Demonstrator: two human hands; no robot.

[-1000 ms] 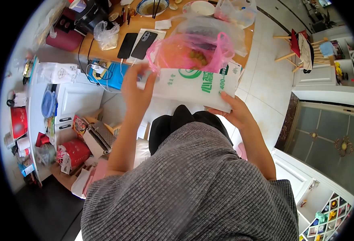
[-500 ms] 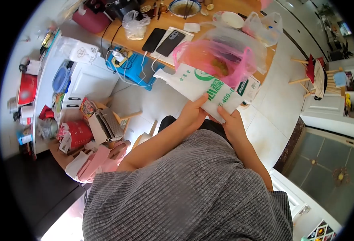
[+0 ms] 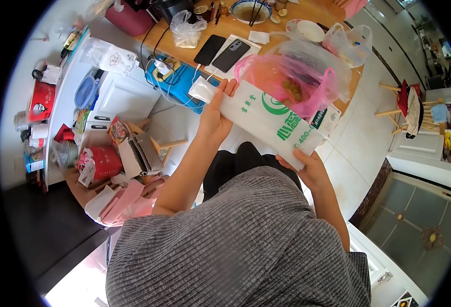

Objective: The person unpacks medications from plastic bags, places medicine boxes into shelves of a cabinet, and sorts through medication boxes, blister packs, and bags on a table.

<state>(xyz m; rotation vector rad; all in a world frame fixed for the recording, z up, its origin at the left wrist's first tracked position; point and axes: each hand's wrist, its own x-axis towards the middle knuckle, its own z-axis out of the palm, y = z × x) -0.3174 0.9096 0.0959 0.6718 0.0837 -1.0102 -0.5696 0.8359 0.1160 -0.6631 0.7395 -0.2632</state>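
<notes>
A white plastic bag [image 3: 259, 115] with green printing is stretched flat between my two hands, in front of the table edge. My left hand [image 3: 217, 115] grips its upper left end, near the handles. At the lower right end, my right hand [image 3: 310, 166] pinches the bag with the thumb on top. Just beyond it on the table lies a pink plastic bag [image 3: 320, 92] with green, grape-like fruit [image 3: 293, 92] showing inside. A dark green and white printed packet [image 3: 325, 120] is partly hidden behind the white bag.
On the wooden table [image 3: 282, 38] lie two phones [image 3: 232, 55], a patterned bowl [image 3: 243, 11] with chopsticks, a white plate [image 3: 310, 30] and clear plastic bags [image 3: 187, 30]. Cables hang down by a blue stool [image 3: 177, 84]. A handbag [image 3: 142, 153] rests on a chair at left.
My left hand has slid up and left along the white bag to its handle end. My right hand has moved slightly right and down. The bag now looks folded into a narrower strip.
</notes>
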